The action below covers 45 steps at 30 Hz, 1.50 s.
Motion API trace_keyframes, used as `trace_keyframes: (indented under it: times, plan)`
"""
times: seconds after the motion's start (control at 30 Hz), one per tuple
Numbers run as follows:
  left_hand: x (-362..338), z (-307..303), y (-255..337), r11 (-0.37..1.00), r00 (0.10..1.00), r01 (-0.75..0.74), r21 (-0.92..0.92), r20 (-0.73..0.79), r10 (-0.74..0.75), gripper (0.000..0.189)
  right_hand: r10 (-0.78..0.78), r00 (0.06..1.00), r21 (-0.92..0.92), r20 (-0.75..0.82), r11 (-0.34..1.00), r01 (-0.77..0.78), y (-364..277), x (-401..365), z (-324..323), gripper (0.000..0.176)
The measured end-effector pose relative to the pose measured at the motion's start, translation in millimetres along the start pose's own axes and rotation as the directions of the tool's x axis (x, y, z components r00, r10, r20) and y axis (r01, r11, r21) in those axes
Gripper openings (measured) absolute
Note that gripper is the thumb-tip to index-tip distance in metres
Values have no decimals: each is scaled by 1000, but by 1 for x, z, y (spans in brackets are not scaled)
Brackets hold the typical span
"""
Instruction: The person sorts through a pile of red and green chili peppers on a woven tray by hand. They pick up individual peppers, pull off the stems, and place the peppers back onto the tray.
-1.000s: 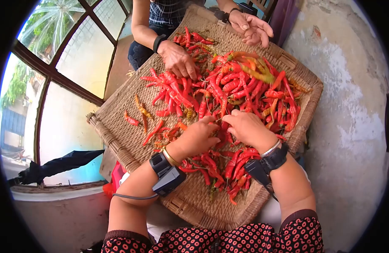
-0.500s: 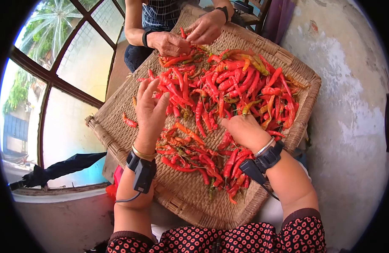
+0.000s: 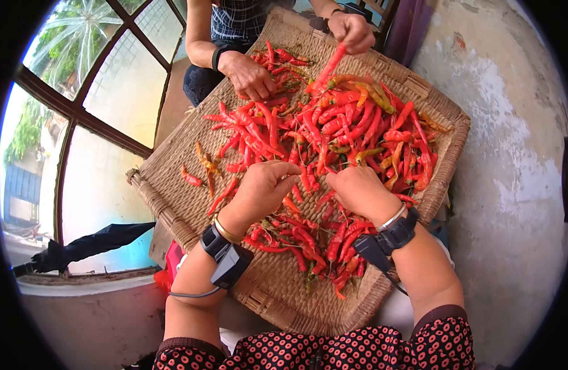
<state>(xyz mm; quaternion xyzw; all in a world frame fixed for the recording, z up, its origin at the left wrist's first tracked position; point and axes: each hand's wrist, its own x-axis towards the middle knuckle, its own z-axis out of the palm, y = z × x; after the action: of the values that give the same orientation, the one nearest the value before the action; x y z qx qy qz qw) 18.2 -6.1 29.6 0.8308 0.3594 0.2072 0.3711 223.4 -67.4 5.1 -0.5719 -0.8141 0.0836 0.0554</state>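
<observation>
Red chili peppers (image 3: 351, 123) lie heaped on a woven tray (image 3: 284, 302), with a smaller pile (image 3: 302, 240) nearer me. My left hand (image 3: 265, 188) is over the gap between the piles, thumb and fingers closing at the tips; whatever is between them is too small to make out. Close by on the right, my right hand (image 3: 358, 191) is closed, its fingertips hidden at the edge of the big heap. A few orange and red peppers (image 3: 207, 163) lie loose at the tray's left.
Across the tray sits another person; one hand (image 3: 250, 77) touches peppers, the other (image 3: 351, 31) holds up a red pepper. A window stands at left with a black folded umbrella (image 3: 99, 243) beside it. A worn wall is at right.
My left hand has moved right and down, toward my right hand, and its fingers have closed. Orange peppers now lie at left. The other person's hands have separated, one with a pepper.
</observation>
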Motion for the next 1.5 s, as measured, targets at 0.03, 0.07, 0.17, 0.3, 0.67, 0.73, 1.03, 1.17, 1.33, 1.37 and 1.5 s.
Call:
trace_keyframes:
  times: [0.03, 0.07, 0.17, 0.3, 0.67, 0.73, 1.03, 1.17, 1.33, 1.37, 1.5]
  plan:
    - [0, 0, -3, 1000, 999, 14, -16, 31, -13, 18, -2, 1000, -1, 0, 1000, 2, -1, 1, -1, 9]
    - [1, 3, -8, 1000, 999, 14, -17, 29, -14, 18, -17, 998, 229, -67, 973, 32, -4, 2, -1, 11]
    - [1, 5, -11, 981, 999, -23, -193, 30, 29, 25, 5, 1000, 550, -6, 835, -1, -14, 4, -16, 14]
    - [-3, -2, 0, 957, 954, 86, -277, 301, 1, 30, 25, 976, 942, 218, 257, -217, -15, 3, -15, 13]
    - [-5, 1, 11, 891, 887, 302, -339, 443, -132, 18, 0, 979, 979, 204, 9, -204, -14, 0, -26, 16]
    - [-5, -2, 9, 917, 906, 276, -288, 397, -147, 17, 121, 961, 961, 249, 94, -260, -12, 1, -29, 16]
    - [11, -30, -19, 862, 907, 192, -469, -252, -339, 20, 247, 968, 892, 39, 428, -145, -2, 2, -10, 13]
    - [9, -19, -24, 948, 864, 60, -312, -460, -206, 25, 13, 990, 344, -138, 938, 36, -8, -6, -4, 11]
    - [-8, 33, -1, 943, 944, -295, 156, 202, 262, 24, 239, 890, 187, -388, 966, -178, 8, -12, -32, 9]
    - [-11, 37, 10, 948, 919, -267, 172, 343, 196, 29, 268, 864, 96, -427, 963, -251, 13, -14, -34, 8]
    - [-18, 54, 1, 909, 840, -325, 261, 520, 152, 30, 250, 941, -110, -230, 954, -280, 31, -18, -16, 8]
